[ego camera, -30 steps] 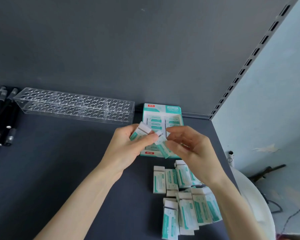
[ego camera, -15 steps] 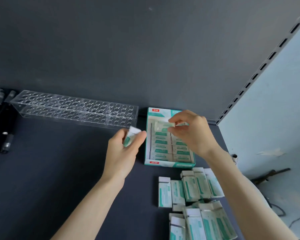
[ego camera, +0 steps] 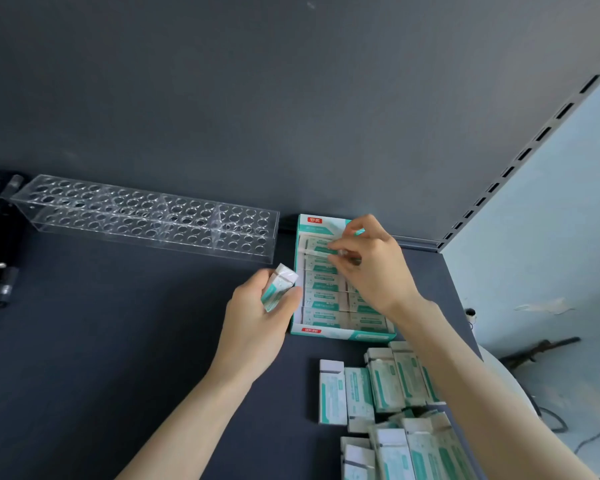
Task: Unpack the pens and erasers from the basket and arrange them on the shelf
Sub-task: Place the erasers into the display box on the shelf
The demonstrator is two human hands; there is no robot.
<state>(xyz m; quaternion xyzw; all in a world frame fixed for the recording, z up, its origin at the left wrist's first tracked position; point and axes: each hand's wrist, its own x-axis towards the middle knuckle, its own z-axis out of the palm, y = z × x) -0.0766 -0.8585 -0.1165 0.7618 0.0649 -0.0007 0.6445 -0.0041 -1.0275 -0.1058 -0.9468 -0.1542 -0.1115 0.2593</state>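
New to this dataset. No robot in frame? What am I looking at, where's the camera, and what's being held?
There is no machine here. A person works with two bare hands, and the single view comes from a wide-angle camera worn on the head, looking forward and down.

The surface is a dark shelf. On it are:
- a teal display box filled with rows of packaged erasers
- a loose pile of erasers nearer the person
- a clear pen rack with round holes
- black pens at the far left

The left hand grips a wrapped eraser beside the box. The right hand reaches into the box's far row, its fingers pinching a second eraser there.
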